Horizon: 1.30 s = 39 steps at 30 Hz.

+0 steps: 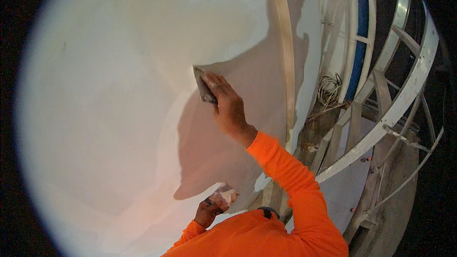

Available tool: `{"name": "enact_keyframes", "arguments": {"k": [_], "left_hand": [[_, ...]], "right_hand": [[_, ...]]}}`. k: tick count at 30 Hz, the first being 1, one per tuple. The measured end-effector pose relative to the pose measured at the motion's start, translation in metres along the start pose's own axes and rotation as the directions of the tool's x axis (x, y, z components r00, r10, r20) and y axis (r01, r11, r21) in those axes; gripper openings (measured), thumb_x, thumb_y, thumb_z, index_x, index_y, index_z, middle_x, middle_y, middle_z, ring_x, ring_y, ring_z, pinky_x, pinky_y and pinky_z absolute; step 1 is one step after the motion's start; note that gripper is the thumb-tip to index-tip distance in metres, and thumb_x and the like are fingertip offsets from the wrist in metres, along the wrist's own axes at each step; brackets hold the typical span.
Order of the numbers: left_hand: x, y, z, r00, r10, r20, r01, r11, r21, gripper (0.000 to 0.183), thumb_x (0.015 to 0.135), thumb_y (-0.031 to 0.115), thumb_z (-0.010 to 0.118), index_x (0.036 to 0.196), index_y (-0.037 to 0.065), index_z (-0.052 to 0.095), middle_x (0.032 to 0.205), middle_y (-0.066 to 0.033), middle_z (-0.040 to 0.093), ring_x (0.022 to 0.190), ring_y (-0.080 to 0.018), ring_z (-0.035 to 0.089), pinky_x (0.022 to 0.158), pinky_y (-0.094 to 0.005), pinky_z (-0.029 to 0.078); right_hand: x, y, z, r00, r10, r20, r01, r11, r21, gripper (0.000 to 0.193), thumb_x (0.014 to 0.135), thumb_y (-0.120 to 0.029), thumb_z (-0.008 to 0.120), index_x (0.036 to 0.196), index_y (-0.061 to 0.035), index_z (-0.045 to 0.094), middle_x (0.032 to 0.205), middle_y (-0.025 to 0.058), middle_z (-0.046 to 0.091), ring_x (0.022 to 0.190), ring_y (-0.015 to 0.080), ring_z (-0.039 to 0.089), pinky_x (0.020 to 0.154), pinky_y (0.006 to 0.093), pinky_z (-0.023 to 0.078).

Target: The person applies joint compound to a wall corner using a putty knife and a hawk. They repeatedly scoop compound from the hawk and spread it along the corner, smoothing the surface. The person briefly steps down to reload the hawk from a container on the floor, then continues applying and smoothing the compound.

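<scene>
My right hand (pixel 227 103) is closed around a grey, flat putty knife (pixel 204 88), its blade against the pale wall (pixel 114 109). Low in the picture, near my body, my left hand (pixel 206 214) grips a small flat plate (pixel 220 193) by its near edge. A lump of whitish putty (pixel 230 196) lies on that plate. Orange sleeves cover both my arms. Across the wall around the blade falls a dark shadow of my body and arm. Faint, smeared patches show on the wall's surface.
A tan vertical strip (pixel 287 52) runs along the wall, right of my right hand. Farther right are a coiled cable (pixel 329 88), a white frame with blue panels (pixel 362 7) and a ladder (pixel 381 131) with pale metal rails. Beneath the ladder lies a white sheet (pixel 340 188).
</scene>
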<state>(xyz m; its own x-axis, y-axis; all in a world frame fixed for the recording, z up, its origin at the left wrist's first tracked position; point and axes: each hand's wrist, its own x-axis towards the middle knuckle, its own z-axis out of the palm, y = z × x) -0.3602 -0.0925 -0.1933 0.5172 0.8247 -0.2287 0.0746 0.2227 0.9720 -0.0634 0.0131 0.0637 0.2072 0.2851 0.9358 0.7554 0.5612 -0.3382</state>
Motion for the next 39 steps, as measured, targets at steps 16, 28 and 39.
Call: {"name": "enact_keyframes", "arguments": {"k": [16,28,39], "left_hand": [[-0.084,-0.009,-0.054,0.999,-0.047,-0.017,0.049,0.991,0.127,0.038,0.095,0.009,0.068,0.130,0.000,0.058,0.117,-0.0106,0.067,0.104,-0.0288,0.070,0.093,-0.0440,0.062],[-0.101,-0.011,-0.069,0.996,-0.089,-0.029,0.088,0.996,-0.033,0.041,0.094,0.007,0.066,0.134,0.001,0.057,0.117,-0.0089,0.067,0.096,-0.0254,0.070,0.082,-0.0375,0.061],[-0.076,-0.003,-0.024,0.990,0.066,-0.124,-0.059,0.997,0.057,0.041,0.096,0.011,0.069,0.135,0.000,0.058,0.124,-0.0131,0.069,0.110,-0.0275,0.070,0.093,-0.0429,0.062]], "right_hand": [[-0.148,-0.101,0.074,0.984,0.177,0.034,-0.179,0.981,0.074,0.091,0.071,0.014,0.067,0.156,-0.0130,0.044,0.161,0.0170,0.041,0.148,0.0498,0.035,0.122,0.0569,0.033],[-0.124,-0.114,0.019,0.952,0.299,-0.066,-0.281,0.939,0.199,0.051,0.097,-0.001,0.050,0.147,-0.0068,0.054,0.149,0.0162,0.057,0.134,0.0401,0.055,0.114,0.0474,0.042],[0.013,0.053,0.022,0.943,-0.295,-0.153,0.262,0.943,-0.203,0.055,0.092,-0.010,0.062,0.144,-0.0260,0.058,0.148,0.0171,0.053,0.129,0.0412,0.053,0.107,0.0549,0.041]]}}
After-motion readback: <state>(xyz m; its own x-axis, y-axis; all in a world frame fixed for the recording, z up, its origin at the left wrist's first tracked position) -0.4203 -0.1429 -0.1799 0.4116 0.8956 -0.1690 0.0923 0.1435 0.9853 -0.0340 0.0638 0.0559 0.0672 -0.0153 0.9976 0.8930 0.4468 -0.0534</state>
